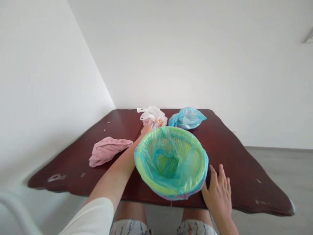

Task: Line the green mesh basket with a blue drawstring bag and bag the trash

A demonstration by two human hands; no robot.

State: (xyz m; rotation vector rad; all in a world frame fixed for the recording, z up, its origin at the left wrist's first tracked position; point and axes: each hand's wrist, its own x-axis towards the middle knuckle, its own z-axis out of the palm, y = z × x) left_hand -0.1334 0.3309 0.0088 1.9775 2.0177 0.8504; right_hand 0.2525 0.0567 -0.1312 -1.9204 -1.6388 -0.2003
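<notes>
Beyond the green basket [171,156] we see the left hand [147,128], fingers curled onto a white plastic bag [153,116]; a blue bag [187,118] lies just right of it. Our right hand [218,192] rests flat, fingers spread, touching the basket's turquoise liner [195,169]. Left of the forearm, a pink cloth [107,150] lies on the desk [234,156].

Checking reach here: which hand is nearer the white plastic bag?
Left. The left hand touches the white plastic bag; the right hand rests beside the lined basket, far nearer the person.
</notes>
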